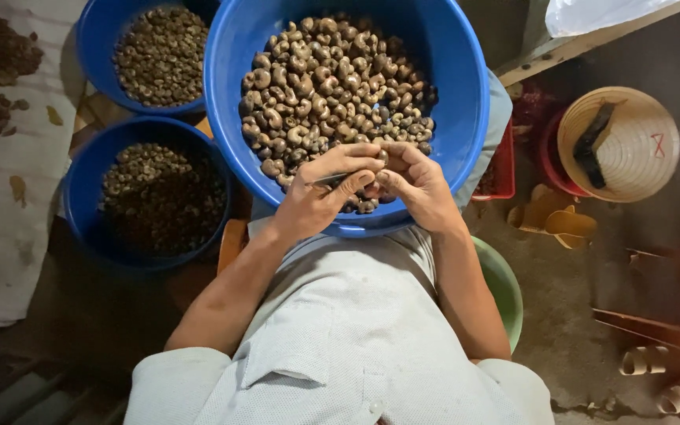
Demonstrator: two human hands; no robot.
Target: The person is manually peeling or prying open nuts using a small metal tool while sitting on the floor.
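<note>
One cashew nut [379,161] is pinched between left hand [320,197] and right hand [419,185], above three blue basins [466,118].

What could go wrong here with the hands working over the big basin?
The left hand holds a thin metal tool pointed toward the right hand; a slip might nick the fingers pinching a nut. The large blue basin of cashew nuts seems to rest on the lap, so it could tip and spill.
</note>
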